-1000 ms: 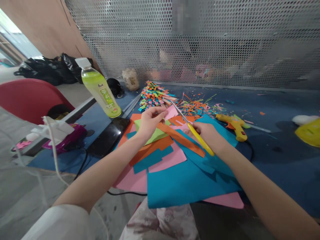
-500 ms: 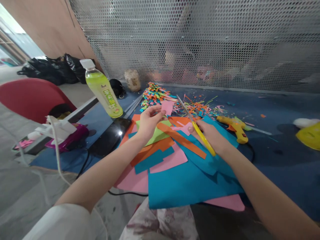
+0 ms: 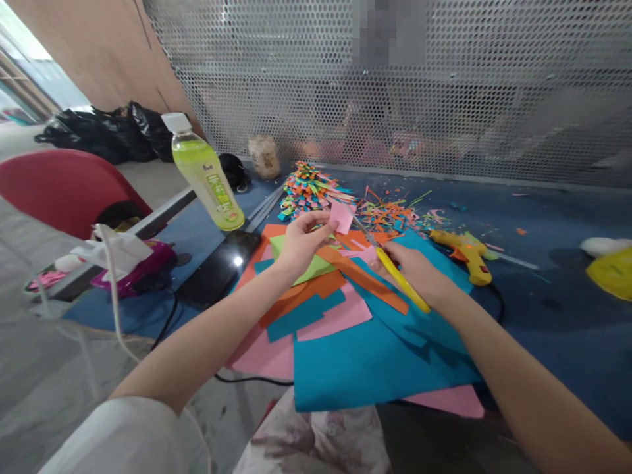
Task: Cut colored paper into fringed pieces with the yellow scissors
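My left hand (image 3: 309, 240) pinches a small pink piece of paper (image 3: 342, 216) between thumb and fingers. Yellow-handled scissors (image 3: 401, 276) are gripped in my right hand (image 3: 412, 266), their blades pointing up and left to the pink piece's right edge. Whether the blades touch the paper, I cannot tell. Below both hands lie overlapping coloured sheets: a large blue sheet (image 3: 365, 368), an orange strip (image 3: 368, 282) and a lime green sheet (image 3: 309, 268). Just beyond my left hand stands a cone-shaped heap of small coloured paper pieces (image 3: 309, 187).
Paper scraps (image 3: 390, 214) litter the table behind the scissors. A yellow hot glue gun (image 3: 467, 253) lies to the right. On the left are a bottle of yellow-green drink (image 3: 207, 178), a black phone (image 3: 217, 266) and a purple tissue box (image 3: 135, 266). A perforated metal panel (image 3: 296, 79) backs the table.
My left hand has shifted slightly right with the pink paper, bringing it to the scissor blades. The blades look partly covered by the paper now.
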Motion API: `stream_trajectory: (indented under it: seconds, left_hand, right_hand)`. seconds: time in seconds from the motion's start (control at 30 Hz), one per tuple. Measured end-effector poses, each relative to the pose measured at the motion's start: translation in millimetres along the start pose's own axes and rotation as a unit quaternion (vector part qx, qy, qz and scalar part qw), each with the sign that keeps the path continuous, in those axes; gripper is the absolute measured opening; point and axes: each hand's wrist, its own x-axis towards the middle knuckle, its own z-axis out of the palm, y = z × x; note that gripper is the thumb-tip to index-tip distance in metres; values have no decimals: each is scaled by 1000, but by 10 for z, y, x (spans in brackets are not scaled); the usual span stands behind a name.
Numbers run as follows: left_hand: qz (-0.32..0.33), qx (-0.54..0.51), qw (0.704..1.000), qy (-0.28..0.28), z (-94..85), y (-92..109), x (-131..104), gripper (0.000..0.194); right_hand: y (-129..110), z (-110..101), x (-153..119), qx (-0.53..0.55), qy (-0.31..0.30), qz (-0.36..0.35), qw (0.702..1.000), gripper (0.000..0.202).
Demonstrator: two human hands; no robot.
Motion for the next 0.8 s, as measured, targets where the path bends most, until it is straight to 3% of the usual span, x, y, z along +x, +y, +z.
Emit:
stream_trajectory:
  seconds: [0.47,0.8]
  left_hand:
    - [12,18,1000,-22,-17,-20,17,34]
    - [13,23,1000,-10,-21,-26,20,32]
  right_hand:
    - [-86,-13,-15,29,10,-6,1000,39]
    - [-81,-21,-1,17,13,-1,1000,32]
